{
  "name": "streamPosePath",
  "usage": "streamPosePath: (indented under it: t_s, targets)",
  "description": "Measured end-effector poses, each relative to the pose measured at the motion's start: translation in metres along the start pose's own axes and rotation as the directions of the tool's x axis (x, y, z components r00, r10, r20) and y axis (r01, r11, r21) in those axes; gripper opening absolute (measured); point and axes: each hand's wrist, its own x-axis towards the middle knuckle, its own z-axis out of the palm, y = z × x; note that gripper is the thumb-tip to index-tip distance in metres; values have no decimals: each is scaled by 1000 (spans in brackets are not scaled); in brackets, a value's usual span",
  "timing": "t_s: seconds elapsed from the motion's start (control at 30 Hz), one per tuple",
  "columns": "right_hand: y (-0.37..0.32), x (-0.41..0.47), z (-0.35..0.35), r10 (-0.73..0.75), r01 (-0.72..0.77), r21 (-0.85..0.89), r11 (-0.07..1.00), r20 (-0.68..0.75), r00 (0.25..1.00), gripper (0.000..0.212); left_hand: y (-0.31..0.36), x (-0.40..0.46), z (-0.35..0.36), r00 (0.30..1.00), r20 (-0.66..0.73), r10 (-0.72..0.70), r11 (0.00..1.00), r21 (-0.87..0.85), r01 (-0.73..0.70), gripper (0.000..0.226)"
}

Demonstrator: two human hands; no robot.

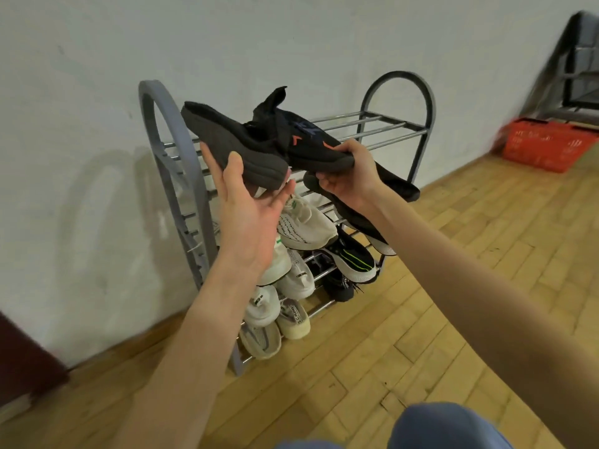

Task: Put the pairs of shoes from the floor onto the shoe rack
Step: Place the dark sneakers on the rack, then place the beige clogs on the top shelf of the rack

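A grey metal shoe rack (168,163) with chrome bars stands against the white wall. I hold two black shoes in front of its top shelf. My left hand (249,205) grips the sole of the plain black shoe (227,140). My right hand (350,176) grips the toe of the black shoe with orange marks (308,137). The two shoes overlap in the middle. White sneakers (304,225) and black sneakers (353,257) fill the lower shelves. Another dark shoe (398,186) lies on the shelf under my right hand.
The top shelf's right half (382,124) shows bare bars. A red plastic basket (547,144) sits on the wooden floor at the far right, below a dark metal frame (577,66). A dark red object (26,358) is at the lower left. My knee (447,429) shows at the bottom.
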Motion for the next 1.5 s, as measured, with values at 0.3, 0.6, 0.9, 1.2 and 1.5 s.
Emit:
streamPosePath:
  t_s: [0.3,0.6,0.9,1.2,1.5]
  targets:
    - [-5,1,9,33,-36,-79,996,-36,999,14,1,-11,-17,997,-57,-43,989,136,50,55]
    - [15,-15,-12,-27,16,-75,997,-144,989,39,-7,-39,-31,974,-51,222,865,472,-172,41]
    - [91,-55,-146,22,-326,-758,565,-381,924,17,-97,-47,-64,881,312,-356,328,924,-195,10]
    - [126,-157,-306,-3,-510,-856,88,-512,859,36,-222,-48,-35,643,337,-688,222,941,-256,8]
    - [135,-218,-450,149,-678,-711,-188,-703,696,51,-346,-62,18,331,417,-847,146,780,-609,23]
